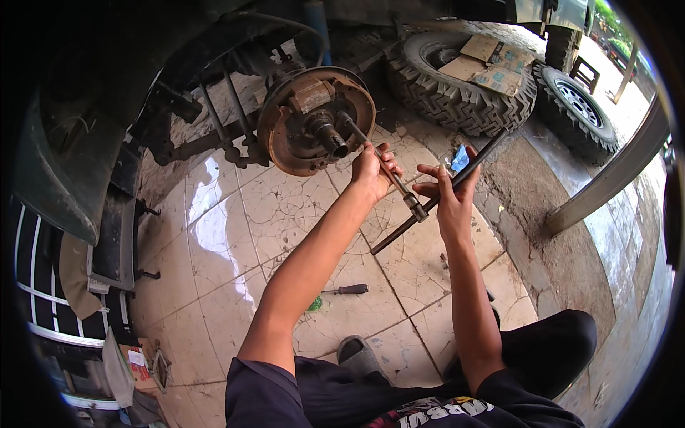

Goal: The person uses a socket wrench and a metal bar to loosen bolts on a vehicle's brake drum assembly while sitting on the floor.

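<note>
My left hand is closed around the steel shaft of a sliding T-handle socket wrench. The shaft's far end meets the rusty brake backing plate, beside the bare axle spindle. Across the near end runs a long dark crossbar, slanting from lower left to upper right. My right hand is at this crossbar, just right of the joint, with its fingers spread around the bar and touching it rather than wrapped tight. Where the socket seats is too small to make out.
A screwdriver lies on the cracked tile floor, next to a green object partly behind my left arm. Two wheels stand at the back right: a large tyre with cardboard on it, and another. A post rises at right.
</note>
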Demonstrator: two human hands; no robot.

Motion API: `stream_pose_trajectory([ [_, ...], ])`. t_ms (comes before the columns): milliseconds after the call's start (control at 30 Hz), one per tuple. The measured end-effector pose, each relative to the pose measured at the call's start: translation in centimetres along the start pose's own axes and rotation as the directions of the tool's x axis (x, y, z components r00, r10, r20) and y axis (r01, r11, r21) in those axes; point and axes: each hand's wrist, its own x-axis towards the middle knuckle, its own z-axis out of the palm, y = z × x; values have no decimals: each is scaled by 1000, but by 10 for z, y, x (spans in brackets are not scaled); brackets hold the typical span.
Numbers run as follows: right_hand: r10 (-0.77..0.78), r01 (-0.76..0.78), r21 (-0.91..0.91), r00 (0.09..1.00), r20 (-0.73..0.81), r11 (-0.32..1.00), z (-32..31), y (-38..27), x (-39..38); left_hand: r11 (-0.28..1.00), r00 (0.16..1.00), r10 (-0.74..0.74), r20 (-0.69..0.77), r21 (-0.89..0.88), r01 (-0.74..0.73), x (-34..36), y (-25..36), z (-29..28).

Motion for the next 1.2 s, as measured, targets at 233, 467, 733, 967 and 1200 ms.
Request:
stream_pose_trajectory([
  [233,-210,513,-544,826,523,664,47,-24,-21,996,991,78,-106,51,-73,26,8,-14],
  [467,-196,520,-732,851,487,439,50,-14,-57,1000,1000,6,-4,11,-6,11,8,-9],
  [733,515,-382,348,690,-509,856,24,40,-83,998,999,43,14,-53,-42,8,7,-3],
  [967,742,-370,867,670,1,333,40,22,-29,998,997,-22,76,65,17,5,13,-12],
  [1200,585,-500,577,810,47,646,13,13,-13,788,947,-164,277,614,-43,-32,43,-29],
])
